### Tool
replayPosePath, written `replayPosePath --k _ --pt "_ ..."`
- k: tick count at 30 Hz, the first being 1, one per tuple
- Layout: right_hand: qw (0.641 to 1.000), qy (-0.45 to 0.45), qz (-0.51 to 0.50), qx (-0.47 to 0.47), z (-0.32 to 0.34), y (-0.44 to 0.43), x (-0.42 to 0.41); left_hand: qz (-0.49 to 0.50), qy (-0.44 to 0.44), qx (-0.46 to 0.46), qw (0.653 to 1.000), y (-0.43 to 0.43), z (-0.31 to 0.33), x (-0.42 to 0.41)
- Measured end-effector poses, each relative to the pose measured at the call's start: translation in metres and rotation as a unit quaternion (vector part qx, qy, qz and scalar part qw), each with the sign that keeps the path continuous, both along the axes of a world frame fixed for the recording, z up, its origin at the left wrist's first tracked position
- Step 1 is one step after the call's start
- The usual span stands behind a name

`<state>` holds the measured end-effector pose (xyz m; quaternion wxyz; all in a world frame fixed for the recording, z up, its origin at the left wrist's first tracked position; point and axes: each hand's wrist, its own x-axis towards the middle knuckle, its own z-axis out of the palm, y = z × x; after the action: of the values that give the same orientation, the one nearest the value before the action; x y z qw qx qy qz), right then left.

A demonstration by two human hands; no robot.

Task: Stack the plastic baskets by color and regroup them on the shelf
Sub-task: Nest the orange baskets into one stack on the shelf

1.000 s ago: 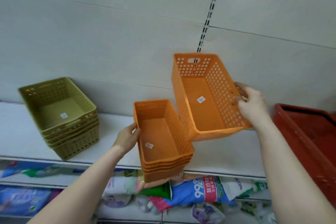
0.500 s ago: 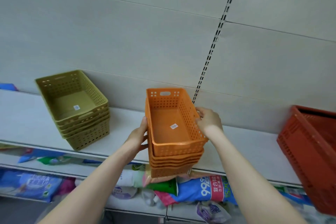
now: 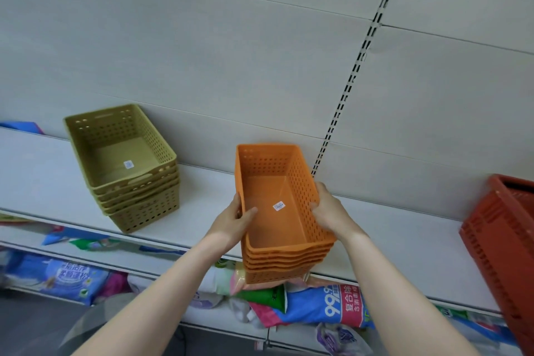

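Pale wall panels back the white shelf (image 3: pixel 43 179); toward its left end sits a nested stack of olive-green perforated plastic baskets (image 3: pixel 127 165); at the front edge the left hand (image 3: pixel 231 222) and right hand (image 3: pixel 329 211), fingers pinching the rims, clasp the orange perforated basket stack (image 3: pixel 283 211), the lifted basket now nested; orange looks grouped; a red crate (image 3: pixel 502 243) stands rightmost.

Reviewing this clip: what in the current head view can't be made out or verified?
- Red basket: cut off by the right edge; whether it is one basket or a stack is unknown.
- Orange stack held by the left hand and right hand: its base hangs past the shelf edge, so resting or lifted is unclear.
- Labels in orange and green stack: too small to read.
- Blue item at left edge: cropped.
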<state>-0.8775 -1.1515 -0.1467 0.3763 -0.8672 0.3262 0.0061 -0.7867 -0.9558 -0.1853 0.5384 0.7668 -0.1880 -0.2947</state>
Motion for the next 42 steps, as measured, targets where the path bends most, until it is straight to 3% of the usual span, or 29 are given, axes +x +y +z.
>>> replayPosePath --k 9,21,25,28,32,33,36,39,42 --pt "0.998 0.033 0.03 -0.034 0.0 -0.01 0.032 0.039 -0.063 0.028 0.997 -0.01 -0.006 0.011" --pt "0.996 0.04 0.053 -0.054 -0.004 -0.016 0.054 0.058 -0.087 0.016 0.994 -0.009 -0.017 0.023" --pt "0.996 0.055 0.026 -0.066 -0.007 -0.01 0.05 0.022 -0.09 0.011 0.996 -0.003 -0.016 0.03" --pt "0.995 0.063 0.002 -0.074 -0.003 -0.004 0.048 -0.034 -0.112 0.057 0.991 0.009 -0.011 0.037" --pt "0.978 0.114 -0.034 -0.169 0.0 0.009 0.056 -0.046 -0.245 0.09 0.964 0.045 -0.004 0.052" --pt "0.972 0.09 -0.045 -0.214 0.001 0.016 0.061 -0.03 -0.297 0.073 0.952 0.059 -0.003 0.058" --pt "0.951 -0.112 -0.036 -0.287 0.008 0.06 0.09 0.04 -0.436 0.017 0.899 0.107 0.005 0.083" --pt "0.948 -0.198 0.029 -0.246 0.007 0.122 0.14 0.102 -0.506 0.033 0.856 0.157 0.008 0.117" --pt "0.989 -0.116 0.058 -0.077 -0.008 0.18 0.187 0.172 -0.474 0.081 0.86 0.194 0.002 0.141"
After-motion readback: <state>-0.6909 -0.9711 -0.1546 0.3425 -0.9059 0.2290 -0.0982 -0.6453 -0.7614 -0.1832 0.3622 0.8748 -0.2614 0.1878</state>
